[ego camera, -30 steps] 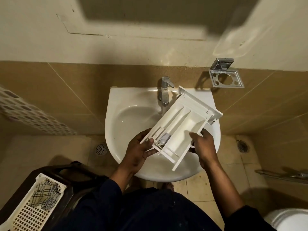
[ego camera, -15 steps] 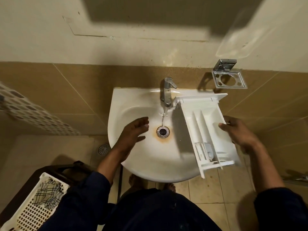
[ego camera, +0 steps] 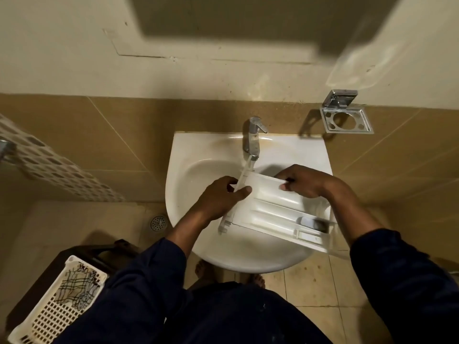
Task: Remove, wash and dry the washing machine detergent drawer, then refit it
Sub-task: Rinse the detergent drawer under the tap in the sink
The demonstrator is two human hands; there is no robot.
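I find no writing I can read anywhere here. The detergent drawer (ego camera: 273, 207) I hold over the sink (ego camera: 198, 155) is plain white, and whatever marks its compartments may carry are too blurred to make out. The tap (ego camera: 252, 137) shows no brand, and neither does the chrome holder (ego camera: 346, 117) on the wall. The basket (ego camera: 57, 301) at the lower left corner bears no label that I can see.
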